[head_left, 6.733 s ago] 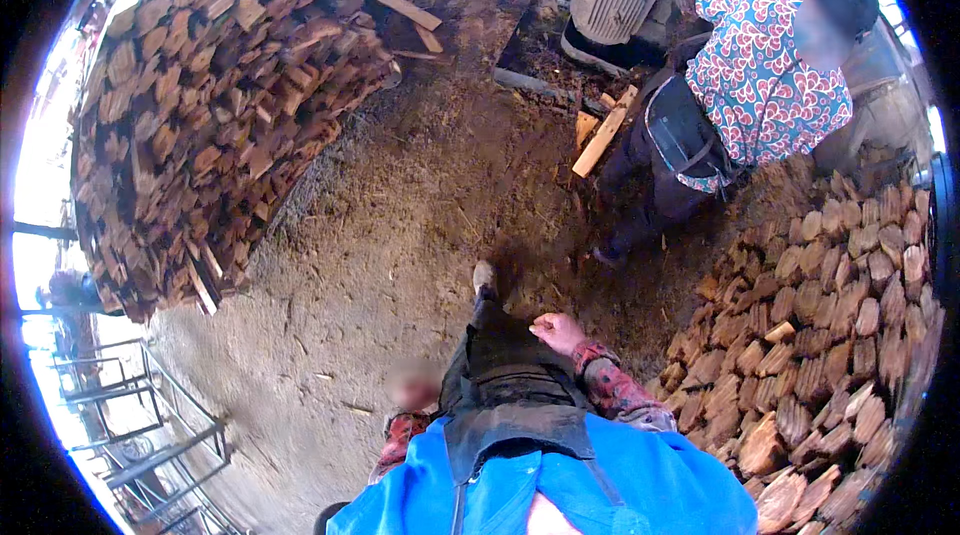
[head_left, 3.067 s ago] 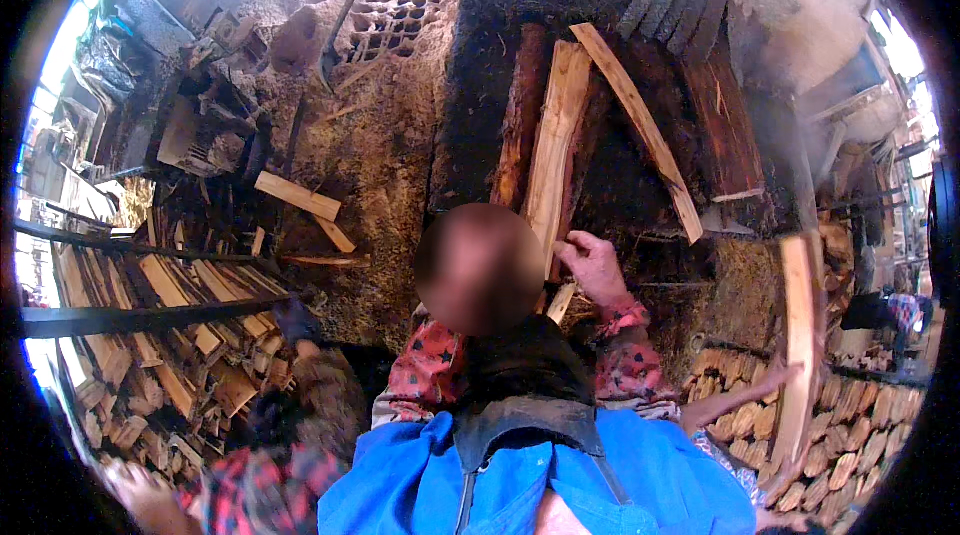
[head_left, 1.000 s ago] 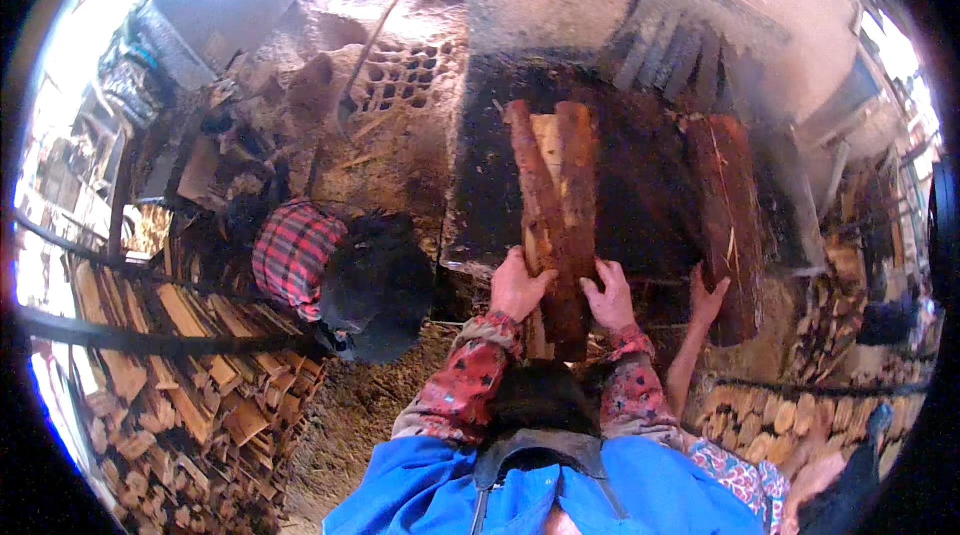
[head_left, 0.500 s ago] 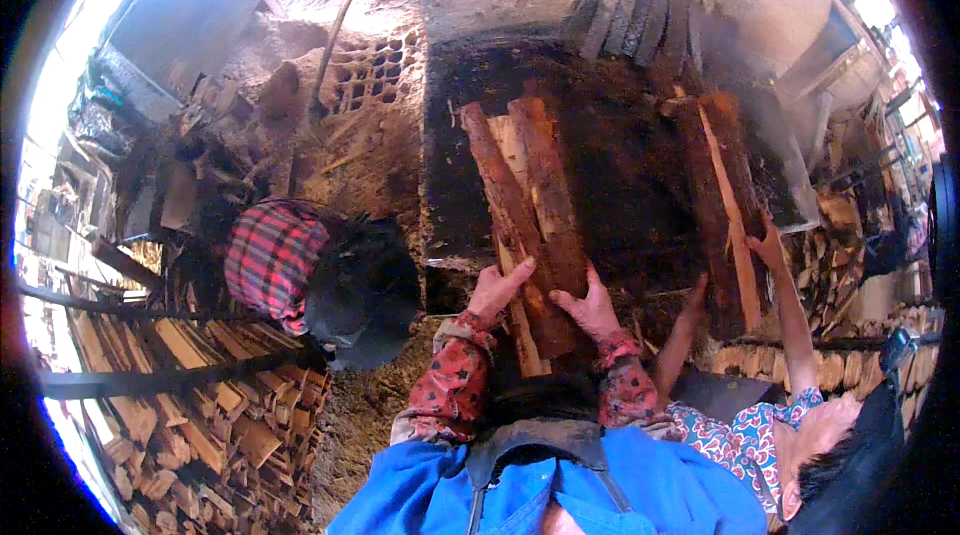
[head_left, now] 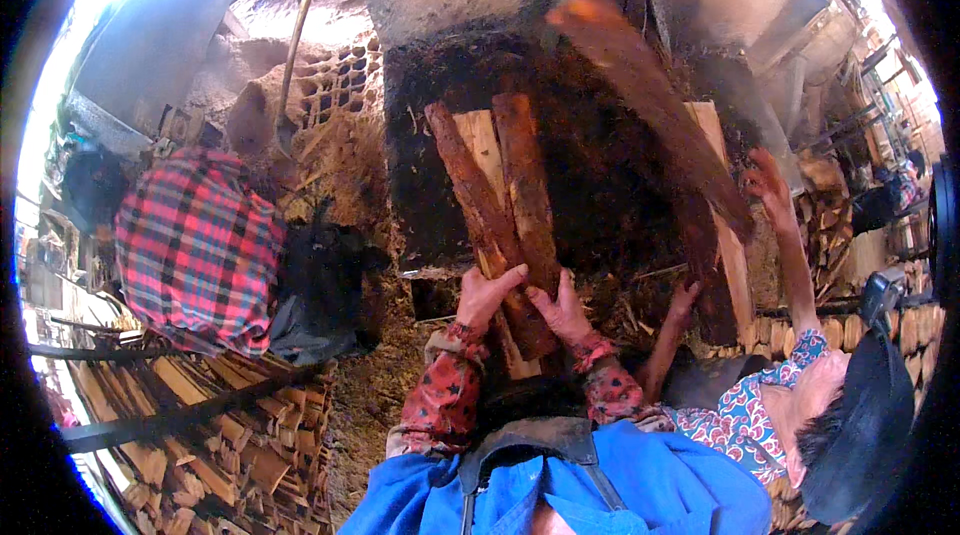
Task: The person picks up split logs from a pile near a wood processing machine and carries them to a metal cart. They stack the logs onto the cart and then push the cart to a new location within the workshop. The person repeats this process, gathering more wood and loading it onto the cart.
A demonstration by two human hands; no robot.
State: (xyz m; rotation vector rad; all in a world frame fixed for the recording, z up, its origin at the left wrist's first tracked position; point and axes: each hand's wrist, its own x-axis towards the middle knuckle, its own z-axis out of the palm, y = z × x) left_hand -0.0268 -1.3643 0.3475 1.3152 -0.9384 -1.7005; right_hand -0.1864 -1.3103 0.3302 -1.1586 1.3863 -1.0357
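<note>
Several split firewood logs (head_left: 527, 185) with reddish-brown bark lie side by side in front of me, their far ends over a dark, sooty surface. A pale split face (head_left: 481, 143) shows between two bark-covered pieces. My left hand (head_left: 487, 293) is closed round the near part of the bundle from its left side, with the thumb on top. From the right side, my right hand (head_left: 562, 315) grips the same bundle, thumb across the bark. The fingers under the wood are hidden. The two thumbs come close together over the logs.
At my right, a person's hand (head_left: 684, 303) is at another firewood bundle (head_left: 735, 265); their other hand (head_left: 768, 185) is spread. A loose log (head_left: 655, 100) tilts above that bundle. To my left bends a person in a plaid shirt (head_left: 200, 250). A woodpile (head_left: 215, 435) stands nearby.
A log from the right-hand bundle has swung up and left, away from the neighbour's raised hand. The plaid-shirted person has shifted left in view. My hands keep their grip on the firewood.
</note>
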